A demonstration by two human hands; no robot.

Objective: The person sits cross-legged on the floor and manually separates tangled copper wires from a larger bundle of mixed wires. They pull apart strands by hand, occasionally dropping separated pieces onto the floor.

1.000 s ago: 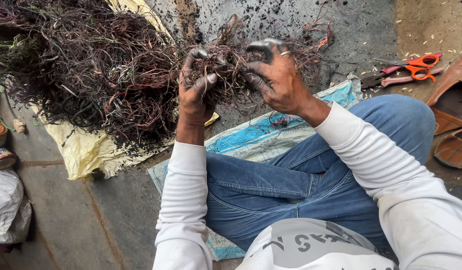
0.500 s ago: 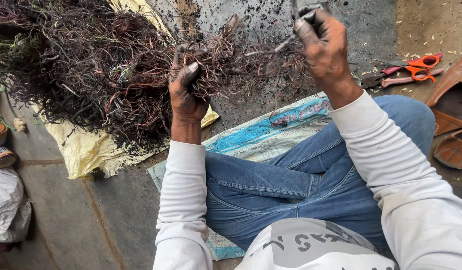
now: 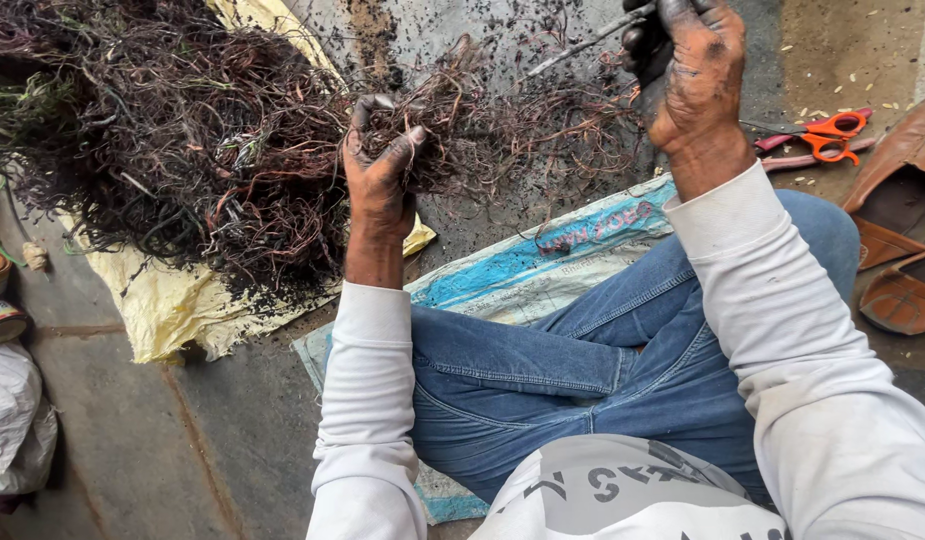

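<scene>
The person sits on the ground with legs in blue jeans, and both hands are dirty with dark soot. The left hand is closed around a clump of tangled wires, the fingers curled into it so that it stays fixed, a little above the ground. This clump joins the big heap of dark wires that lies to the far left on a yellow sheet. The right hand is lifted high at the far right, and its fingers are pinched tight on one thin strand, which runs stretched from the clump up to this hand.

I judge that the step in hand is the pulling of a single strand free from the tangle. The next move asks for a steady pull away from the clump while the left hand keeps a firm hold, because the strand may catch on the others. Orange scissors lie on the ground at the right, untouched.
</scene>
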